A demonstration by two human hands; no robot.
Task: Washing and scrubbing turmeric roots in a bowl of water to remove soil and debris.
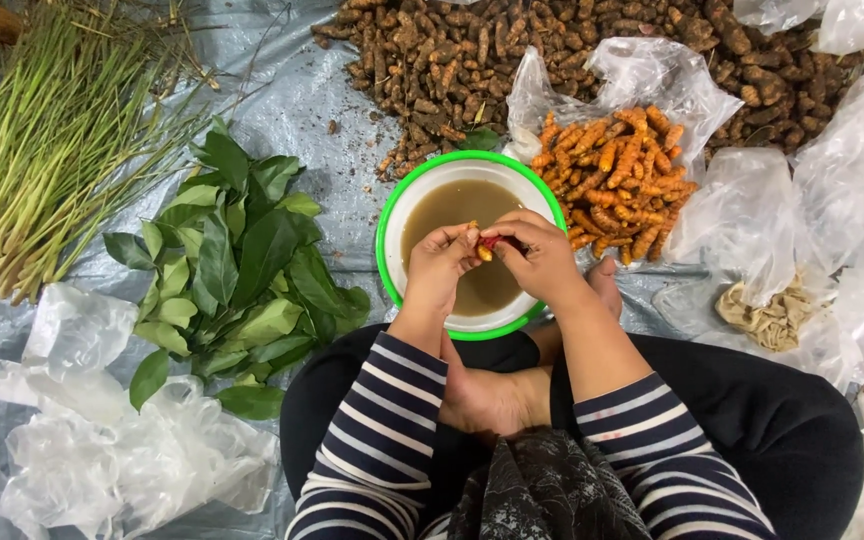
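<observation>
My left hand [439, 262] and my right hand [540, 255] meet over a green-rimmed white bowl [389, 215] of murky brown water. Between the fingertips sits a small turmeric root [485, 252], orange where its skin is off; my left fingers pinch it. My right hand grips a small red-handled tool [493, 241] against the root, most of it hidden by the fingers. Just right of the bowl, peeled orange turmeric roots [617, 180] lie heaped on an open clear plastic bag [652, 80]. Beyond the bowl spreads a pile of unpeeled brown roots [452, 60].
I sit cross-legged on a grey plastic sheet [302, 110], bare feet [497, 400] under the bowl. A heap of green leaves [237, 270] lies left, lemongrass stalks [42, 150] far left. Crumpled plastic bags [102, 450] sit at lower left and right, one holding pale peelings [772, 315].
</observation>
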